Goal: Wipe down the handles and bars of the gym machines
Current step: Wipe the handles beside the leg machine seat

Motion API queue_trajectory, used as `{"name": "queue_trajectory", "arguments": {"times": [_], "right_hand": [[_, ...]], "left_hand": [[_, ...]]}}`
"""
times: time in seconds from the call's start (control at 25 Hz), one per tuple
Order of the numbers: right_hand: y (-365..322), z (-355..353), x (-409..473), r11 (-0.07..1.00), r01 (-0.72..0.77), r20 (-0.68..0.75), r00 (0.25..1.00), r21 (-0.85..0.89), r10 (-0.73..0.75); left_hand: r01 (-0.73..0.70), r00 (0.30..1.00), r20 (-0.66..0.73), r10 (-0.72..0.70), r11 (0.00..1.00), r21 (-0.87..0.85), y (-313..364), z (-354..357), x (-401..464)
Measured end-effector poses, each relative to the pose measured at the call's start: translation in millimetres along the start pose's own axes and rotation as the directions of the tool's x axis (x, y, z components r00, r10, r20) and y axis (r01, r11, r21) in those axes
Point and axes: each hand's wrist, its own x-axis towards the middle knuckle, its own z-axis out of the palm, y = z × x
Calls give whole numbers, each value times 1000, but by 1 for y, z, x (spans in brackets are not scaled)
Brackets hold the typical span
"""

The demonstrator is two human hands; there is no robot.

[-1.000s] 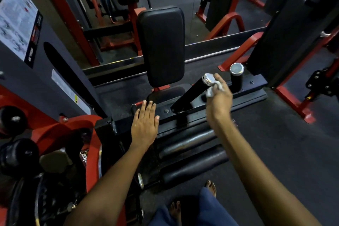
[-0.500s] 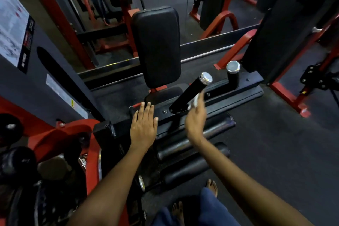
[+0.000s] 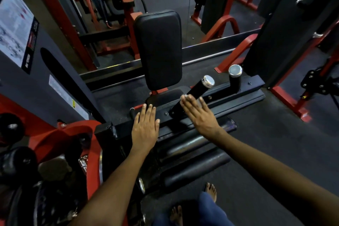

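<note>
A slanted black handle (image 3: pixel 199 88) with a chrome end cap rises from the machine's black frame bar (image 3: pixel 244 85). A second, short upright handle (image 3: pixel 234 77) stands just to its right. My right hand (image 3: pixel 199 115) lies against the lower part of the slanted handle with its fingers straight. A pale sliver of cloth (image 3: pixel 185 96) shows at its fingertips; the rest of the cloth is hidden under the hand. My left hand (image 3: pixel 145 128) rests flat, fingers straight, on the frame bar left of the handle.
A black back pad (image 3: pixel 158 47) stands upright behind the handles. Black foam rollers (image 3: pixel 192 169) lie below my arms. A grey weight-stack cover with a chart (image 3: pixel 14 25) is at left. Red machine frames (image 3: pixel 291 102) and a mirror line the right and back. My bare feet (image 3: pixel 211 191) stand on the dark floor.
My right hand has slid down from the chrome cap of the slanted handle to its lower part, and its fingers have straightened. My left hand has stayed on the frame bar.
</note>
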Motion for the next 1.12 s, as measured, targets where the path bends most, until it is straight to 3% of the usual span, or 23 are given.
{"name": "queue_trajectory", "arguments": {"times": [0.08,0.12,0.2,0.28,0.32,0.44,0.56,0.64,0.72,0.76,0.84,0.88,0.92,1.0,1.08,1.12], "right_hand": [[-26,9,-6,981,190,56,980,36,-192],[-26,-2,-4,976,210,64,975,56,-213],[-7,-22,6,997,14,-28,1000,78,-12],[13,-42,27,963,-266,-66,961,47,269],[13,-41,35,952,-305,-46,951,11,305],[-23,-24,58,992,-113,233,967,50,98],[-57,-4,43,985,-60,475,880,164,-26],[-53,-2,13,977,-5,351,934,214,-72],[-43,-8,-32,884,-118,252,968,452,0],[-37,-16,-50,794,-265,249,957,548,148],[-12,-22,-48,523,-565,306,810,639,500],[3,-21,-30,421,-641,357,735,642,576],[18,-14,-11,420,-658,375,725,625,577],[31,3,21,556,-669,412,742,493,529],[12,22,28,594,-683,465,728,424,504],[-5,30,23,610,-650,431,759,453,488]], "left_hand": [[-5,1000,-4,5,1000,-2,-1,-1,-1],[-6,1000,-2,6,1000,-1,0,-1,-2],[-2,1000,4,2,1000,-1,0,-1,-1],[2,1000,11,-2,1000,-2,0,-1,0],[3,1000,19,-3,1000,-2,0,0,0],[8,1000,21,-8,1000,-4,0,-1,-1],[7,999,39,-6,1000,-21,0,-4,-2],[4,999,35,-3,1000,-26,0,-5,-2],[7,999,32,-6,999,-32,1,-7,-1],[9,999,40,-8,1000,-29,2,-7,-2],[12,999,35,-11,1000,-14,2,-6,-2],[13,999,38,-13,1000,-17,2,-6,-1],[12,999,39,-11,1000,-20,1,-5,-1],[14,999,37,-13,1000,-7,1,-6,-2],[14,999,41,-14,1000,-7,3,-6,-2],[11,999,43,-11,1000,2,3,-6,-2]]}}
